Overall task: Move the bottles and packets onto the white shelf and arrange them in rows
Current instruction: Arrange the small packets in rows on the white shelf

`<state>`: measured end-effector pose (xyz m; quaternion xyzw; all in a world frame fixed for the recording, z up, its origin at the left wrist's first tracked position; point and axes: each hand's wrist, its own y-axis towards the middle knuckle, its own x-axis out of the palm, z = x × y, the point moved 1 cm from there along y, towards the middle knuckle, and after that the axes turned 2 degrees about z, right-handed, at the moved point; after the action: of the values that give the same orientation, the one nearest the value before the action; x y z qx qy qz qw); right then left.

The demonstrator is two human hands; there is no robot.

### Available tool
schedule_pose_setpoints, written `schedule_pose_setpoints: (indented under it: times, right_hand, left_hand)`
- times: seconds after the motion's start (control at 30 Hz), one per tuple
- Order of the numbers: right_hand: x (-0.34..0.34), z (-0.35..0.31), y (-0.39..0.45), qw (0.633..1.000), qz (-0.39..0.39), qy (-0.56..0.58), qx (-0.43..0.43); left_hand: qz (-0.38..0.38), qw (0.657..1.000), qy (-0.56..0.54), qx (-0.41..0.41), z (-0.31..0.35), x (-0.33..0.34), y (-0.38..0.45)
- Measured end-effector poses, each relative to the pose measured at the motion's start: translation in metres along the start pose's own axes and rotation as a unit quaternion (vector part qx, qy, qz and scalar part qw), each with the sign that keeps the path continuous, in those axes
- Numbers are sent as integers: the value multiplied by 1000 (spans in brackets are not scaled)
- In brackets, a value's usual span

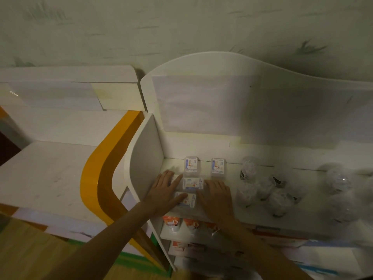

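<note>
Several small white packets lie flat on the top of the white shelf (218,214): two at the back (191,165) (217,166), one in the middle (191,183) and one at the front (188,199). My left hand (164,187) lies flat with straight fingers touching the left edges of the middle and front packets. Flat on the shelf as well, my right hand (217,196) rests against their right side. To the right stands a cluster of several clear plastic bottles (262,186), with more bottles (339,184) farther right.
The shelf has a curved white side panel (145,154) at the left and a tall back panel (242,102). Orange-and-white packets (171,222) stand on the lower shelf. A white counter (46,168) with an orange band (92,178) stands to the left.
</note>
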<state>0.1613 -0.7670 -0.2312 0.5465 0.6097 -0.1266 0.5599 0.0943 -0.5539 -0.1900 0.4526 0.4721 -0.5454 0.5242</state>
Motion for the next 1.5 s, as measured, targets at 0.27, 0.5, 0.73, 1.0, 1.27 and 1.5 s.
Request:
schedule_pose_setpoints:
  times: [0.27,0.5,0.73,1.0,1.27,1.5]
  right_hand:
    - [1,-1,-2,995,-14,91,-34]
    - [2,-2,-2,995,-23,82,-41]
    - [5,-4,0,992,-91,45,-72]
    - [-2,-6,0,990,-97,71,-69]
    - [-3,-7,0,990,-108,73,-61]
    - [-4,-7,0,989,-125,58,-58]
  left_hand:
    - [30,999,-8,12,-1,5,1]
    - [22,1000,8,15,-3,8,2]
    - [34,999,2,3,2,6,-3]
    - [73,996,-37,26,0,9,-1]
    - [75,996,-37,36,-3,12,1]
    - [51,996,-70,32,-3,7,1]
